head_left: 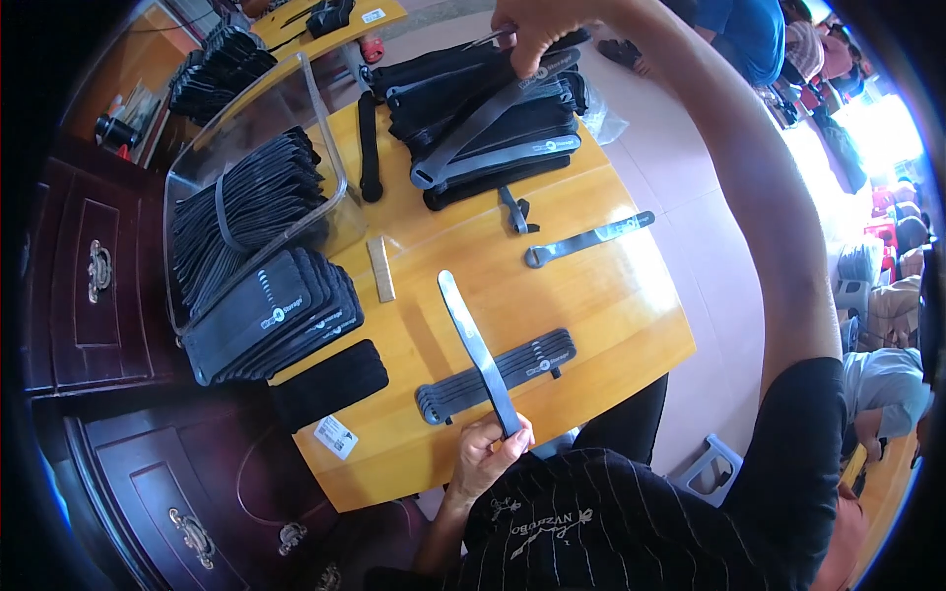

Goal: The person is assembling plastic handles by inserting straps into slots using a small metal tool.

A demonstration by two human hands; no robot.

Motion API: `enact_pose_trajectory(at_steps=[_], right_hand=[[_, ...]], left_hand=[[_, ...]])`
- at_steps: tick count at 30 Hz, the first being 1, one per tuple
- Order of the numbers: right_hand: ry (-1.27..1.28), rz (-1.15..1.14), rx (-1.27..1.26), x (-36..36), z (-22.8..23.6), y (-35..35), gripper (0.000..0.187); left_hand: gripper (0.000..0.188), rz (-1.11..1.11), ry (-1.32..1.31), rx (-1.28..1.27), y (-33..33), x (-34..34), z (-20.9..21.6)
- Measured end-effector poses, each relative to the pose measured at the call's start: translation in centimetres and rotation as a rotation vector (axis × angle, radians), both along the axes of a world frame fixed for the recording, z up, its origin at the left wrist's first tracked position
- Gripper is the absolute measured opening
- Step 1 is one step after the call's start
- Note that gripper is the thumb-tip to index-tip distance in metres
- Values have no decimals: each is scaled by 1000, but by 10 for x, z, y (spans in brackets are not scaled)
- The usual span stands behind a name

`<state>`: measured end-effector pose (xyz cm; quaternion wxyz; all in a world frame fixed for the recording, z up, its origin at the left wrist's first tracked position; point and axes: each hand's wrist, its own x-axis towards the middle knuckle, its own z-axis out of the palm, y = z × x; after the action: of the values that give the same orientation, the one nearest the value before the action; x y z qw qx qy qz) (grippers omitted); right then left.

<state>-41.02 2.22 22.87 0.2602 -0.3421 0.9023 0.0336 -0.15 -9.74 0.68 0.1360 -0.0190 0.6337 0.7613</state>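
Observation:
My left hand (485, 459), low in the view, is closed round the near end of a dark, shiny strap (465, 320) with a rounded tip. The strap points up and away over a neat stack of straps (448, 396) on the table. My right arm stretches far forward, and my right hand (540, 32) pinches the upper end of another strap (471, 130) at the big pile of black straps (409, 113). This strap slants across the pile, its rounded lower end on top. A single grey strap (591, 239) and a short folded strap (513, 210) lie nearer.
A clear plastic bin (330, 148) full of banded black straps stands left on the wooden table (631, 305). Beside it are stacked strap packs (271, 315), a black pad (330, 384), a white label (336, 437) and a thin wooden strip (380, 269). Dark drawers (99, 266) flank the table's left.

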Motion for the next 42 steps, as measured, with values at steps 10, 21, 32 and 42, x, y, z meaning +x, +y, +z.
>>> enact_pose_trajectory(at_steps=[10,21,32,42], right_hand=[[-133,-207,339,11,40,-76,33],[99,36,247,32,59,-123,58],[-555,-325,314,-58,19,-84,37],[-239,-193,157,-29,24,-81,45]], left_hand=[[16,-123,310,-286,1,-25,45],[14,-81,384,-249,9,-24,52],[14,37,1215,-938,7,-234,58],[23,216,1074,-1124,8,-312,15]])
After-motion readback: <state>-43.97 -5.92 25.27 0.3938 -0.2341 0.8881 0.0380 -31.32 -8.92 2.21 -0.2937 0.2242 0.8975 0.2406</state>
